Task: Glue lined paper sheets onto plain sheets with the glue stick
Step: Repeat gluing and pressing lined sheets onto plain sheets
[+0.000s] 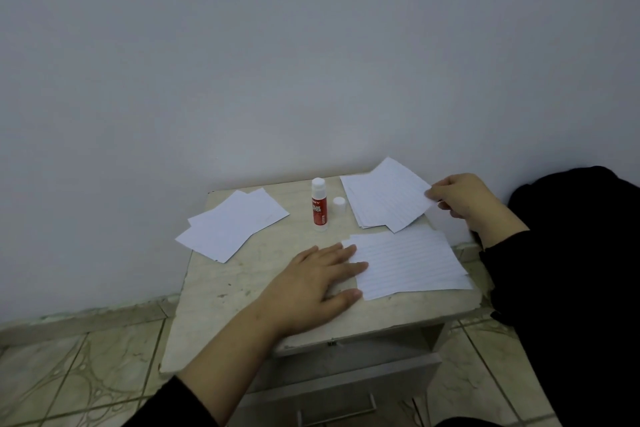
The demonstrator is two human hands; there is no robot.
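A red and white glue stick (318,205) stands upright and uncapped near the back of the small table (242,288), its white cap (339,203) beside it on the right. Plain sheets (232,224) lie fanned at the back left. A pile of lined sheets (386,199) lies at the back right; my right hand (464,199) pinches the right edge of its top sheet. At the front, a lined sheet on other sheets (412,262) lies flat, and my left hand (318,279) presses its left edge with straight fingers.
The table stands in a corner against a pale wall (277,62). A drawer with a metal handle (337,407) sits below the tabletop. Patterned floor tiles (79,374) lie to the left. Dark cloth (571,270) fills the right side.
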